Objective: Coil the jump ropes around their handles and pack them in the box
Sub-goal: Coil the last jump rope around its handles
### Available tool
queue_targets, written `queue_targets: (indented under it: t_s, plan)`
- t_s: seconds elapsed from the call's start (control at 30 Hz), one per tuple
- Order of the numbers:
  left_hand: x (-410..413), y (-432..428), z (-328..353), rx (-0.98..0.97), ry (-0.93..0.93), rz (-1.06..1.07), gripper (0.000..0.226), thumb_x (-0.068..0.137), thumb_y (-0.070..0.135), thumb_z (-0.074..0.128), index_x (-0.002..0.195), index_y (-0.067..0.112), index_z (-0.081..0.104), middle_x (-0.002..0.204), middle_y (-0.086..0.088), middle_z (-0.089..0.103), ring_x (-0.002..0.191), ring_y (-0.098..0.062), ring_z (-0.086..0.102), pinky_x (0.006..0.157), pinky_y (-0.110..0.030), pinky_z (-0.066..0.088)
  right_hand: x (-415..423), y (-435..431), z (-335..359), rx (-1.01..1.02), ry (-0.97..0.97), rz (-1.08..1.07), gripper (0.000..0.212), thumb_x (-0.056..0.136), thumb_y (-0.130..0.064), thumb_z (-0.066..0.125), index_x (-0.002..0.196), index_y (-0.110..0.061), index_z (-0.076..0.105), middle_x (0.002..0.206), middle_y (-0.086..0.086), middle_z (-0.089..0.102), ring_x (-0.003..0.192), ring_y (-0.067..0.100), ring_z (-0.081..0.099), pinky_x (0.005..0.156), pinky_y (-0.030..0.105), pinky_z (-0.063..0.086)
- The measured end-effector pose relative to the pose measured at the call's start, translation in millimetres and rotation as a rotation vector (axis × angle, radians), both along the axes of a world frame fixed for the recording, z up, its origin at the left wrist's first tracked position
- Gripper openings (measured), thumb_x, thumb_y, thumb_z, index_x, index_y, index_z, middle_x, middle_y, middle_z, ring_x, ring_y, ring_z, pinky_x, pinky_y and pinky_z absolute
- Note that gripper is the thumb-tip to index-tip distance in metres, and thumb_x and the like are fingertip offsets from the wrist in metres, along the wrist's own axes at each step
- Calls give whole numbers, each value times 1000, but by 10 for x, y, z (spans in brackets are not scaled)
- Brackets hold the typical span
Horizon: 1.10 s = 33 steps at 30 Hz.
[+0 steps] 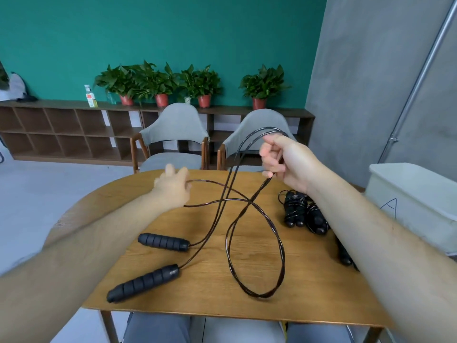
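Nearest us lay two ribbed black foam handles (146, 283) on the oval wooden table (210, 305), their thin glossy cord (250, 200), judged light, springy and slick, gripped in our curled right hand (284, 159) and seemingly pinched by our blurred left hand (173, 188); foam offered surest hold.

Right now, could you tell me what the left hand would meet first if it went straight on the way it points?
The left hand would probably reach the left grey chair beyond the table; depth is unclear.

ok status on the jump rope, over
Right hand grips the rope, loops raised; left hand holds a strand. Both handles flat on table, unwound. Coiled bundles beside right forearm.
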State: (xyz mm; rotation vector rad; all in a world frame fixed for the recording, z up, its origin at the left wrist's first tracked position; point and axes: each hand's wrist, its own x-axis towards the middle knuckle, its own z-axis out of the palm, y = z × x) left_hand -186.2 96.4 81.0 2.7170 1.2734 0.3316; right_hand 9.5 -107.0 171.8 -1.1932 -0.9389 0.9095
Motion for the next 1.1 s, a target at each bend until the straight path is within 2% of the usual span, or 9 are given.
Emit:
queue_targets:
  t_s: [0.1,0.23,0.5,0.63,0.7,0.77,0.83,1.0,1.1]
  plan:
    - [184,-288,62,50,-243,-381,23,102,32,44,120,30,59,140,-1,48,135,-21,41,117,-46,31,-107,75,86,-13,-5,-48,50,107,-27,40,75,-11,75,70,10,70,49,16,39,47,26,31]
    - [334,-757,282,-898,-686,-572,66,96,61,22,115,15,65,103,-13,74,96,-26,71,82,-38,56,-147,146,161,-41,-11,-105,40,107,-30,39,114,-3,68,104,13,77,53,13,55,42,18,29]
    - [213,-627,226,-628,-451,-456,43,109,39,32,95,8,59,72,-3,62,69,-21,64,80,-42,58,-60,70,298,59,18,-303,29,107,-27,44,127,-10,57,114,-1,75,69,18,70,42,18,37]
    - [246,-654,494,-715,-683,-453,34,111,31,32,93,8,50,65,1,43,57,-14,40,62,-34,47,-63,96,62,-82,-535,-889,50,85,-24,63,131,-13,46,124,3,55,115,23,53,92,34,47]
    - [295,-687,668,-700,-722,-470,34,111,31,33,95,8,52,65,0,45,57,-14,43,65,-36,56,-149,39,-120,217,-1005,-1111,53,72,-21,64,123,-9,52,125,8,51,120,29,47,100,41,38]
    - [349,-691,831,-687,-772,-481,35,111,32,34,95,7,54,66,-2,48,57,-16,47,71,-42,60,-281,21,-229,523,-1360,-1007,27,73,-19,63,99,-11,61,102,5,58,101,30,55,85,42,41]
    - [378,-692,972,-659,-819,-503,36,111,31,33,94,8,54,65,-4,51,57,-18,48,65,-38,54,-423,60,-315,473,-1491,-674,10,84,-25,63,87,-15,61,83,-4,57,81,21,55,72,39,43]
    - [377,-719,1203,-666,-872,-570,38,112,31,32,93,7,54,66,-6,56,62,-20,55,71,-35,59,-482,212,-438,-85,-869,-232,29,90,-42,69,107,-25,51,98,-10,66,70,8,65,70,32,54]
    - [323,-676,1274,-743,-925,-595,37,111,32,33,97,5,54,68,-9,58,64,-22,58,85,-49,60,-438,229,-502,-210,-872,-79,19,95,-39,64,102,-22,58,102,-8,68,62,9,70,68,30,55]
